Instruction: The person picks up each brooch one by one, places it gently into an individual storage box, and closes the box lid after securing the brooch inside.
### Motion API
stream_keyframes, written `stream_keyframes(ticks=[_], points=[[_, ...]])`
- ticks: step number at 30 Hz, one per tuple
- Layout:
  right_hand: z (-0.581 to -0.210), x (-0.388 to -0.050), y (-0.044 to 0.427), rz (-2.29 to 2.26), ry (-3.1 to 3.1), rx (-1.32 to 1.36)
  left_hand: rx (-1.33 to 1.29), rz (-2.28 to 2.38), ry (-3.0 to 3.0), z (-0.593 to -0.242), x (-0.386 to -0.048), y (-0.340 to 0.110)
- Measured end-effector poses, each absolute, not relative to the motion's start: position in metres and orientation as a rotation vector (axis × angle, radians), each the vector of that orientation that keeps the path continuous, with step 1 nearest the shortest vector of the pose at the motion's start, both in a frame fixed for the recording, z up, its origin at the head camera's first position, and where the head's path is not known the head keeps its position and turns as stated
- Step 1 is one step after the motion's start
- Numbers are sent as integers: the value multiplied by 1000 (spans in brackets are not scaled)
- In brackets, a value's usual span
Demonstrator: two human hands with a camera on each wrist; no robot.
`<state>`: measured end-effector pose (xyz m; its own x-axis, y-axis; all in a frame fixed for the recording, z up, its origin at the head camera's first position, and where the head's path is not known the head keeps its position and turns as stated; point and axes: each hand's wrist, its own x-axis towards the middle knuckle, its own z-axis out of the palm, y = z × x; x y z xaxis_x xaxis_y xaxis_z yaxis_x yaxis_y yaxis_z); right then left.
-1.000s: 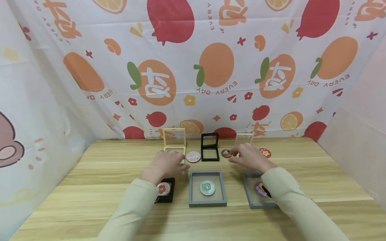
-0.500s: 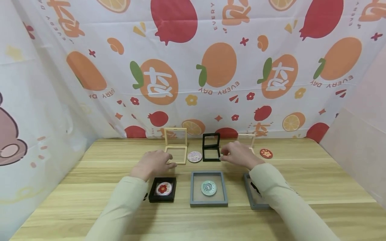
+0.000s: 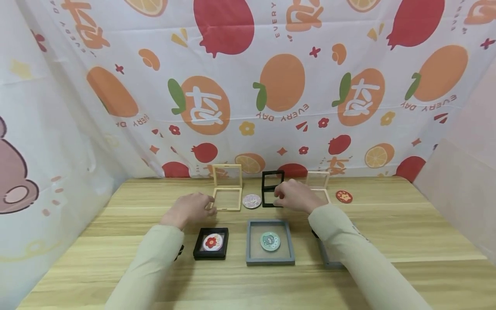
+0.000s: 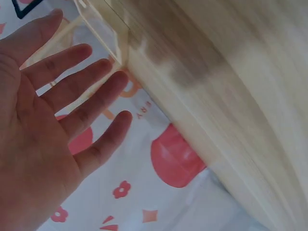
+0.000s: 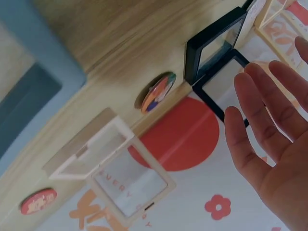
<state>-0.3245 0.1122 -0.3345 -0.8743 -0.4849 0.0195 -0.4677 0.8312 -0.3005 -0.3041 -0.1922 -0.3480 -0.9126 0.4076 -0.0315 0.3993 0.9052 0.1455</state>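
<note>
Logging spread-fingered left hand (image 3: 190,208) beside the yellow case (image 3: 227,187), loosely extended right hand (image 3: 296,196) by the black case (image 3: 273,188); fingers grip nothing. Right wrist view gives me the multicoloured badge (image 5: 159,93) near the pale case (image 5: 132,139); head view hides it.

- L sleeve (image 3: 147,267) & R sleeve (image 3: 364,262) are cut long, in lt. beige.
- Tiny dk. marks (image 3: 360,232) are seen on R sleeve.
- Blk. bits (image 3: 179,252) are part-hidden by both.
</note>
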Motion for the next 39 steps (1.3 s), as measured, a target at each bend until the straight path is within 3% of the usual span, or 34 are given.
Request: stream_keyframes(ticks=[39], points=[[-351, -346, 62, -332, 2870, -921, 693, 351, 2983, -375, -326, -215]])
